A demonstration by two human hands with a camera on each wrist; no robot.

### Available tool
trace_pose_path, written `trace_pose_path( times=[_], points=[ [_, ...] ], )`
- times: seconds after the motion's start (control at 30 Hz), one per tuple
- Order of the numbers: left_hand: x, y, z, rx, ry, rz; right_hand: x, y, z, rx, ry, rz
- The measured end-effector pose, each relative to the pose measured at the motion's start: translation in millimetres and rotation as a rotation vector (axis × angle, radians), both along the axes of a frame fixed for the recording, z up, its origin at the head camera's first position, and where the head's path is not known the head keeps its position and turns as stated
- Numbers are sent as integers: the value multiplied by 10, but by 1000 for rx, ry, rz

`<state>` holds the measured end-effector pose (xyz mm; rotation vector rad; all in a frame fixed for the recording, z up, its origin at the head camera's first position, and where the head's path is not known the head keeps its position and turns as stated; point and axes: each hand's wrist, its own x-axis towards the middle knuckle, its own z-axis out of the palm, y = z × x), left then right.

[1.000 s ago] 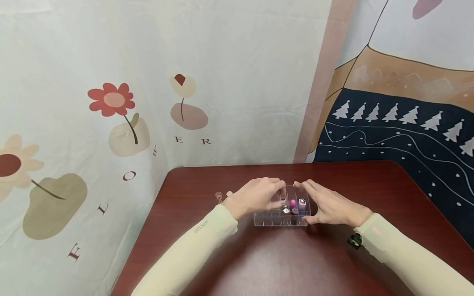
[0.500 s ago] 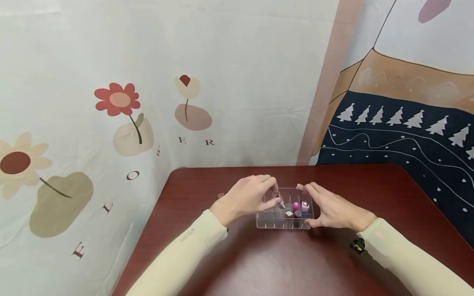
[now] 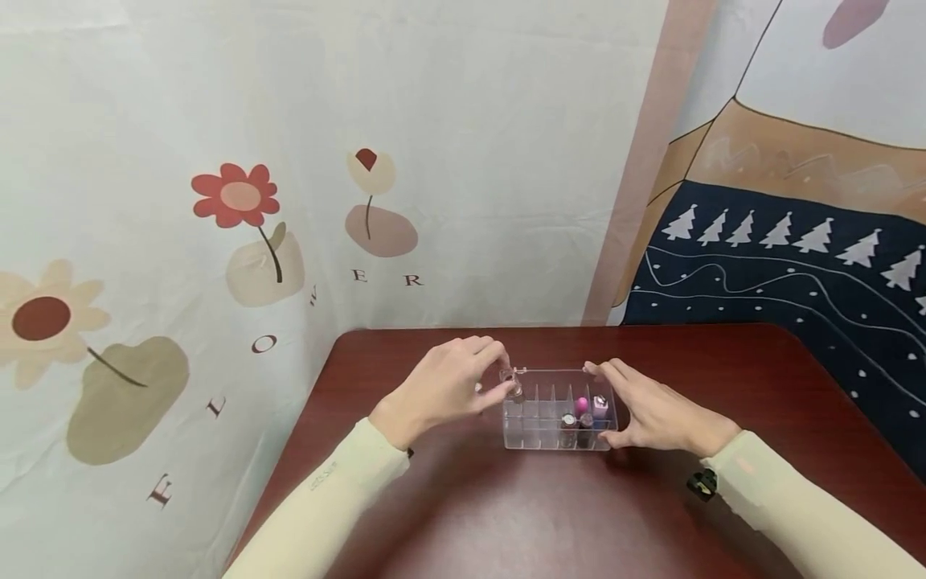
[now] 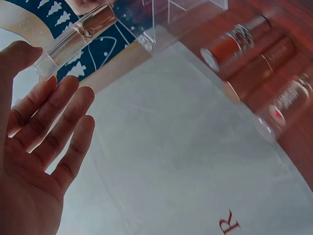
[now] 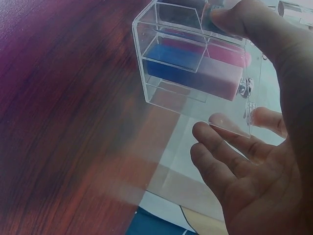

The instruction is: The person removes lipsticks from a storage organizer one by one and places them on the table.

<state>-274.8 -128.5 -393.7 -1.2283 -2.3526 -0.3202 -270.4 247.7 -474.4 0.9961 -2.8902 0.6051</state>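
Observation:
My left hand [image 3: 444,388] pinches a clear lip gloss tube [image 4: 78,38] between thumb and fingertips, its other fingers spread apart. In the head view the tube is over the left rear end of a clear compartmented organizer [image 3: 526,442]. My right hand [image 3: 654,404] grips the organizer's right end, thumb at the front and fingers at the back. Upright in the right-hand compartments stand a pink-topped item [image 3: 582,405], a pale pink and blue tube [image 5: 195,71] with a silvery ornament, and dark tubes [image 3: 568,428] in front.
Several lip gloss tubes [image 4: 234,44] stand on the dark red table [image 3: 506,523], seen in the left wrist view; my left hand mostly hides them in the head view. A printed cloth [image 3: 470,161] hangs behind the table.
My left hand has moved left with the lip gloss tube, from the organizer's middle compartments to its left end. My right hand keeps its grip on the organizer.

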Motion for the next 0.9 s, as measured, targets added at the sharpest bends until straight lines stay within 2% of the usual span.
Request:
trace_pose_path(
  times=[0.3,0.43,0.63,0.9],
  points=[
    [41,-219,47,12,-16,55,4,13,3,-6,-8,-8],
    [69,-294,51,13,-46,83,6,10,-12,-10,-4,-6],
    [88,-426,21,29,-98,102,-15,8,-36,-18,16,2],
    [104,-596,-37,51,-139,154,-13,19,-38,-18,-7,-11]
  ],
)
